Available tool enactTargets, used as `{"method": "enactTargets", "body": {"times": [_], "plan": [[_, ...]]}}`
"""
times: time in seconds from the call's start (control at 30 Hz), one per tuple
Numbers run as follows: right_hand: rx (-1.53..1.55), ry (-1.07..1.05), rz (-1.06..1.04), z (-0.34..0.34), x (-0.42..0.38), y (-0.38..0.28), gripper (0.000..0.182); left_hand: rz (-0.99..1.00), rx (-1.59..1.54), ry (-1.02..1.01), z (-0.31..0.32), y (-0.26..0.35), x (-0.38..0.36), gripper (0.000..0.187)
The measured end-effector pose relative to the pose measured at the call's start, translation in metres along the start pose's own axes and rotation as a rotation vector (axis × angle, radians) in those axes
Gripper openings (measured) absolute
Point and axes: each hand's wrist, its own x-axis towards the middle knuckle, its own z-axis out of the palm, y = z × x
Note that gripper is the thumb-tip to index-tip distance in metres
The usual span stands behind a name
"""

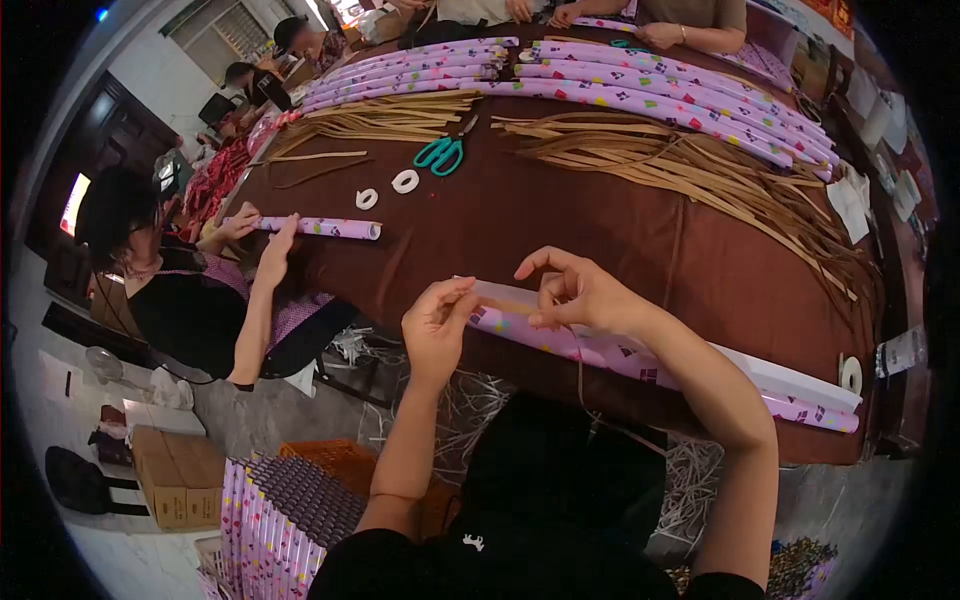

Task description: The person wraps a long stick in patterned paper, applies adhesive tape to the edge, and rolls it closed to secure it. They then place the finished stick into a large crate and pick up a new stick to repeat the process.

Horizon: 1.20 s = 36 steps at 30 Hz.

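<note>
In front of me at the table edge lies a long sheet of purple patterned wrapping paper [625,357], partly rolled, its white inner side showing along the upper edge. My left hand [437,322] pinches at the sheet's left end, thumb against fingers. Between my hands, a tan strip [508,304] lies along the paper. My right hand [582,295] hovers at the paper just right of it, index finger raised and crooked, the other fingers curled toward the thumb; what they hold is too small to tell. A thin brown strip [580,375] hangs below this hand over the edge.
Teal-handled scissors [440,155] and white tape rolls [405,181] lie farther back. Tan strips [660,165] and purple rolled tubes [650,85] are piled beyond. At left, a co-worker [190,290] handles a purple tube [330,228]. Another tape roll [850,374] sits at right.
</note>
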Motion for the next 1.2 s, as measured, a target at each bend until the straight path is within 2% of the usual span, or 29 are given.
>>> {"method": "enactTargets", "body": {"times": [0.07,0.23,0.3,0.4,0.47,0.57,0.7,0.73,0.8,0.9,0.97,1.07,1.2], "plan": [[0.104,-0.079,0.127,-0.004,-0.001,-0.001,0.034,0.041,0.018,-0.008,-0.010,-0.007,0.004,0.016],[0.053,-0.101,0.025,-0.012,0.007,0.017,0.030,0.124,0.106,-0.033,-0.023,-0.008,0.005,0.013],[0.040,-0.090,-0.001,-0.012,0.008,0.017,0.028,-0.053,-0.146,0.010,-0.024,-0.005,0.003,0.013],[-0.027,-0.067,-0.012,-0.009,0.006,0.014,0.021,-0.137,-0.181,-0.002,-0.029,-0.003,0.004,0.009],[-0.286,-0.089,-0.047,-0.007,0.005,0.013,0.012,-0.171,-0.199,0.008,-0.029,-0.002,0.004,0.011],[-0.153,-0.062,0.075,-0.002,0.001,0.009,0.010,-0.213,-0.215,-0.023,-0.031,0.002,0.005,0.014],[-0.191,-0.068,0.038,-0.005,0.003,0.016,0.010,-0.271,-0.141,-0.071,-0.037,0.006,0.007,0.017],[-0.182,-0.056,0.012,-0.004,0.003,0.016,0.010,-0.269,-0.139,-0.072,-0.038,0.006,0.009,0.017],[-0.173,-0.045,-0.016,-0.003,0.004,0.016,0.011,-0.109,-0.002,-0.106,-0.041,0.003,0.015,0.014],[-0.331,0.028,-0.107,-0.003,0.006,0.016,0.011,-0.106,0.054,-0.125,-0.049,-0.004,0.021,0.013],[-0.260,-0.011,0.089,-0.002,0.006,0.013,0.015,-0.151,0.033,-0.117,-0.048,-0.006,0.021,0.013],[-0.353,0.004,0.053,-0.003,0.004,0.014,0.016,-0.212,0.034,-0.091,-0.046,-0.005,0.025,0.014],[-0.282,0.046,0.099,-0.006,0.005,0.018,0.017,-0.238,0.092,-0.054,-0.049,-0.011,0.028,0.016]]}}
